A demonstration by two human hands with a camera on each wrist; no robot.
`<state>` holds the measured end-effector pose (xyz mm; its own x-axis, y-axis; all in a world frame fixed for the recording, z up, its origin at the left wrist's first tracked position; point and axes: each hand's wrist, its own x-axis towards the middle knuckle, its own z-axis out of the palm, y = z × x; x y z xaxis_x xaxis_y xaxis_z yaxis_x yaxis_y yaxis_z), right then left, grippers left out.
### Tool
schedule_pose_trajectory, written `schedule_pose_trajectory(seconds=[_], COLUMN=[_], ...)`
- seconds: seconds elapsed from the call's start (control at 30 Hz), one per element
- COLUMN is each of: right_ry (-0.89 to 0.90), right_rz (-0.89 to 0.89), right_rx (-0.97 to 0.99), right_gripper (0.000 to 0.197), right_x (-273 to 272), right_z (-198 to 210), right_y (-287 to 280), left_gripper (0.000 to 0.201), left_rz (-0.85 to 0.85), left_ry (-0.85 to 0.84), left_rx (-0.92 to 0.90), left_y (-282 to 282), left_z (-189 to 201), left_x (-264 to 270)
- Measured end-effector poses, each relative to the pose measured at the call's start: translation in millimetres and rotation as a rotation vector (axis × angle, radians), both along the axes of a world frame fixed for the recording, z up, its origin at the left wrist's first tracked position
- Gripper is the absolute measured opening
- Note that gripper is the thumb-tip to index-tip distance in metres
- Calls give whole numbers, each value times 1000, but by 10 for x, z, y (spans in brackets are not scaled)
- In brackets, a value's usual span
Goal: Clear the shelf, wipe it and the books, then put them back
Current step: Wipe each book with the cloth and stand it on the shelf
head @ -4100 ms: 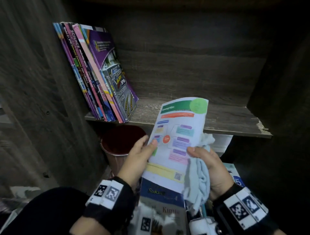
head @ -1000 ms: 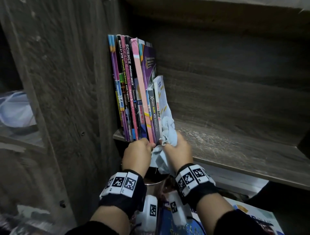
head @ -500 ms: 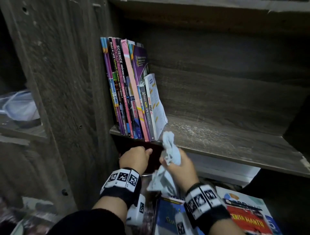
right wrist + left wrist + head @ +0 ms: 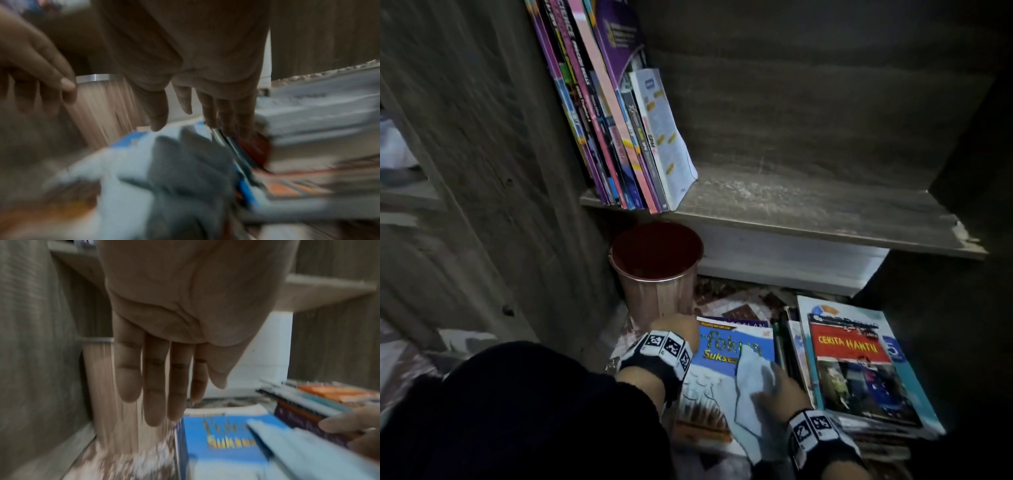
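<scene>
Several books (image 4: 602,130) lean left on the wooden shelf (image 4: 808,212), with a white booklet (image 4: 667,137) as the outermost one. On the floor below lies a blue "Fokus Sukses" book (image 4: 722,349). My left hand (image 4: 678,327) is at that book's left edge, and its fingers (image 4: 156,402) point straight down and hold nothing. My right hand (image 4: 780,383) reaches to the book's right edge with straight fingers (image 4: 209,113). The light-blue cloth (image 4: 748,404) lies on the cover beneath that hand. Both wrist views are blurred.
A copper-coloured bin (image 4: 657,267) stands under the shelf, just behind my left hand. To the right of the blue book is a stack of books (image 4: 859,363) topped by "Cerita Hantu". The cabinet's side wall (image 4: 500,154) is close on the left.
Both hands have dropped from the shelf's front edge to the blue book on the floor, the cloth going down with the right one. The white booklet stays on the shelf.
</scene>
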<state>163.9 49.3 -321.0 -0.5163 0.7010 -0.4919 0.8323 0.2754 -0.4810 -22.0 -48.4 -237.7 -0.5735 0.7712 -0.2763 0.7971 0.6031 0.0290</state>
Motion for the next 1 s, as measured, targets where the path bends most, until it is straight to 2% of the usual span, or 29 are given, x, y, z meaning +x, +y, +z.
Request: schedule_pose_trajectory(seconds=[0.07,0.13,0.17,0.23,0.27,0.3,0.37,0.47,0.57,0.6,0.63,0.67,0.73,0.8,0.83,0.9,0.97,1.0], right_ry=[-108,-170,-185,-191,-175,-171,-183,-162,26,131,246,348,513,643,713,852,830,773], right_rz=[62,67,47,45,95,177,325,339,179,81,-61,-197,-402,-542,-620,-785,-824,-793], right_rx=[37,65,72,103,134,156,155,112,52,2,-55,-108,-165,-241,-319,-511,-536,-454], right_gripper=[51,46,56,95,108,111,100,70,45,41,38,36,34,33,29,30,27,27], right_x=[64,102,112,100,83,62,34,52,57,48,37,26,-1,-46,-68,-82,-62,-49], right_z=[-95,-143,-170,-228,-254,-279,-344,-412,-322,-268,-190,-86,105,221,260,353,371,328], right_y=[-20,-78,-104,-158,-191,-224,-259,-221,-197,-171,-147,-115,-17,107,152,209,210,195], left_gripper=[24,20,18,20,23,25,28,29,38,47,61,73,69,59,53,42,38,38], left_rz=[-40,-34,-17,5,2,-9,-11,55,93,82,73,57,91,90,91,86,109,110], left_ry=[-72,-159,-195,-238,-242,-246,-278,-340,-409,-425,-429,-429,-441,-448,-434,-405,-430,-415], left_rx=[-13,-81,-117,-176,-196,-212,-236,-171,-116,-73,-18,-1,-35,-35,-38,-38,-50,-66], left_y=[-69,-96,-90,-59,-47,-38,-12,48,141,198,260,304,335,321,333,359,346,326], left_z=[-183,-386,-468,-634,-719,-793,-917,-1058,-1470,-1753,-2210,-2425,-2733,-2713,-2813,-2717,-2537,-2462], left_x=[28,35,43,72,85,104,133,150,19,-67,-220,-274,-339,-360,-404,-388,-367,-352])
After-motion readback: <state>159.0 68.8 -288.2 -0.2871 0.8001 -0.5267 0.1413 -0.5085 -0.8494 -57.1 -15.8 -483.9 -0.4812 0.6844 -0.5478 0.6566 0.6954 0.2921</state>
